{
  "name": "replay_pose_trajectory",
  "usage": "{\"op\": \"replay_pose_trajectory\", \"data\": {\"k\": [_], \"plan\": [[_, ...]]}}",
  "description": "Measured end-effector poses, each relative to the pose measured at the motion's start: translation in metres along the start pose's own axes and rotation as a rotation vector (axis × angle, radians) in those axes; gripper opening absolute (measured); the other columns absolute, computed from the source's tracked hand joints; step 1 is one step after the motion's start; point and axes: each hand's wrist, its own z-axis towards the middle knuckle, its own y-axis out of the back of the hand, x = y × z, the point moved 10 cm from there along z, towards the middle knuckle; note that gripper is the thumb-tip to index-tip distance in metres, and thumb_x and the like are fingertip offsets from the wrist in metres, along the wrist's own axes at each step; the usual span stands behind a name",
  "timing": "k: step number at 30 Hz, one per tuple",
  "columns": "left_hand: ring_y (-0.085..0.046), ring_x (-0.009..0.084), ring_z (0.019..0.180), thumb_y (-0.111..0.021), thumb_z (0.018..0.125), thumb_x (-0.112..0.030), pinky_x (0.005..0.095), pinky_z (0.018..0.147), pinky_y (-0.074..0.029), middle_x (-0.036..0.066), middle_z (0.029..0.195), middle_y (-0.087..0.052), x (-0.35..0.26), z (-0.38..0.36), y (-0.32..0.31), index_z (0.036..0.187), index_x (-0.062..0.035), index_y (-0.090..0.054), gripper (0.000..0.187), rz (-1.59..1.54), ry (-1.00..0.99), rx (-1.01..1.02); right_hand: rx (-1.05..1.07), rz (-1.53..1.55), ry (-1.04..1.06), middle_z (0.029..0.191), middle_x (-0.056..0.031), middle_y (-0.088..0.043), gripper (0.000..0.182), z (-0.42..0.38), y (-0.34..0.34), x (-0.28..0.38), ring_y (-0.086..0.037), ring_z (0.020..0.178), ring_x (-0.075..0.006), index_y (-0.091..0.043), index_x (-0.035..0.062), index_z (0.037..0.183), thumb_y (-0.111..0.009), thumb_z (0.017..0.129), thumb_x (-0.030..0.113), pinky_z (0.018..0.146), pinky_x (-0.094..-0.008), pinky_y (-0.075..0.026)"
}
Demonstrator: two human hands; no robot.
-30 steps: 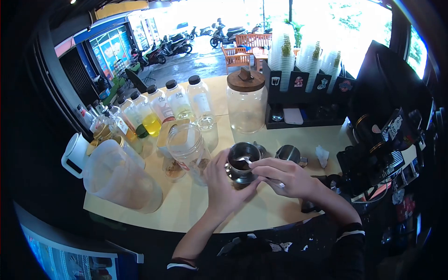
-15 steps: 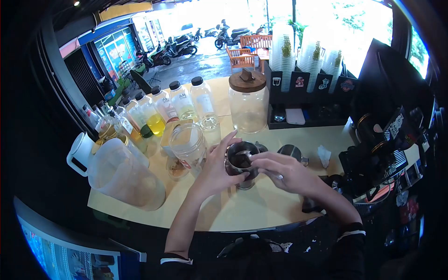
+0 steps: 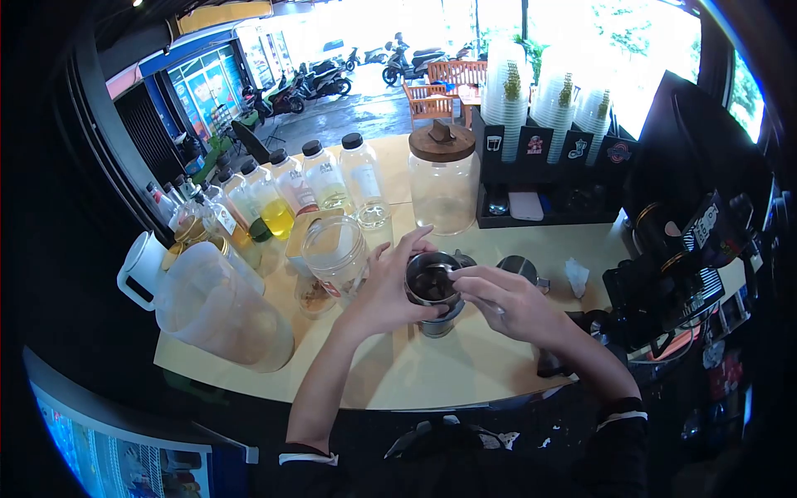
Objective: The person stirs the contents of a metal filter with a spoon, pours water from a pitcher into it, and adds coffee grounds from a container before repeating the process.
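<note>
My left hand (image 3: pixel 390 286) is wrapped round a dark metal cup (image 3: pixel 430 284), its thumb on the near side and fingers on the far rim. Over the cup's right rim, my right hand (image 3: pixel 506 300) pinches a thin metal spoon (image 3: pixel 449 268), whose lower end reaches inside the cup. The bottom of the cup lies in shadow. Just left of my left hand stands an open clear jar (image 3: pixel 334 247). To the right of the cup is a small metal pitcher (image 3: pixel 518 267).
A large translucent jug (image 3: pixel 222 311) stands at the left, with bottles (image 3: pixel 320 178) behind. A wooden-lidded jar (image 3: pixel 442 187) stands beyond my hands. At the right are a cup holder (image 3: pixel 548 170), a crumpled tissue (image 3: pixel 576 277) and a black machine (image 3: pixel 664 282).
The spoon and my right hand have shifted slightly inside the cup's rim. The cup is tipped a little more toward me, still in my left hand.
</note>
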Motion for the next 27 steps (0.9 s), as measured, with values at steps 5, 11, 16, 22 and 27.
{"op": "replay_pose_trajectory", "data": {"k": [5, 11, 16, 22, 27], "plan": [[-0.047, 0.0273, 0.124, -0.084, 0.057, -0.022, 0.0441, 0.110, -0.024, 0.008, 0.121, -0.059, -0.003, 0.005, -0.002, 0.143, -0.0128, -0.031, 0.102, -0.102, -0.019, 0.152, 0.020, 0.014, 0.100, 0.110, -0.0117, -0.059, 0.031, -0.004, -0.003, 0.006, -0.063, 0.092, -0.0291, -0.054, 0.0044, 0.105, -0.066, 0.077, 0.001, 0.073, -0.0357, -0.054], [-0.040, 0.0315, 0.128, -0.084, 0.056, -0.024, 0.0451, 0.109, -0.028, 0.012, 0.128, -0.052, -0.003, -0.002, -0.005, 0.143, -0.0117, -0.030, 0.103, -0.086, -0.038, 0.192, -0.010, -0.075, 0.153, 0.110, -0.0134, -0.059, 0.033, -0.006, 0.000, 0.015, -0.064, 0.091, -0.0290, -0.053, 0.0017, 0.103, -0.068, 0.074, 0.001, 0.073, -0.0363, -0.055], [-0.047, 0.0348, 0.120, -0.085, 0.058, -0.034, 0.0541, 0.106, -0.024, 0.016, 0.127, -0.047, -0.015, -0.027, 0.000, 0.139, -0.0087, -0.032, 0.101, 0.114, 0.027, -0.173, -0.030, -0.084, 0.171, 0.109, -0.0144, -0.059, 0.029, -0.014, -0.005, 0.019, -0.064, 0.090, -0.0282, -0.054, 0.0006, 0.101, -0.067, 0.075, 0.002, 0.072, -0.0359, -0.055], [-0.048, 0.0330, 0.117, -0.090, 0.053, -0.030, 0.0437, 0.099, -0.037, 0.017, 0.124, -0.047, 0.016, -0.035, -0.011, 0.136, -0.0053, -0.033, 0.104, -0.021, 0.186, -0.308, -0.017, 0.046, 0.116, 0.109, -0.0152, -0.060, 0.027, -0.012, -0.002, 0.008, -0.064, 0.089, -0.0285, -0.056, 0.0017, 0.103, -0.066, 0.078, 0.001, 0.071, -0.0359, -0.054], [-0.057, 0.0317, 0.110, -0.088, 0.055, -0.026, 0.0428, 0.099, -0.042, 0.017, 0.116, -0.057, 0.029, -0.027, -0.014, 0.140, -0.0082, -0.029, 0.105, -0.268, 0.125, -0.218, -0.017, 0.120, 0.038, 0.107, -0.0138, -0.062, 0.027, -0.005, -0.003, -0.004, -0.064, 0.088, -0.0297, -0.056, 0.0030, 0.104, -0.066, 0.079, 0.000, 0.072, -0.0369, -0.054]]}}
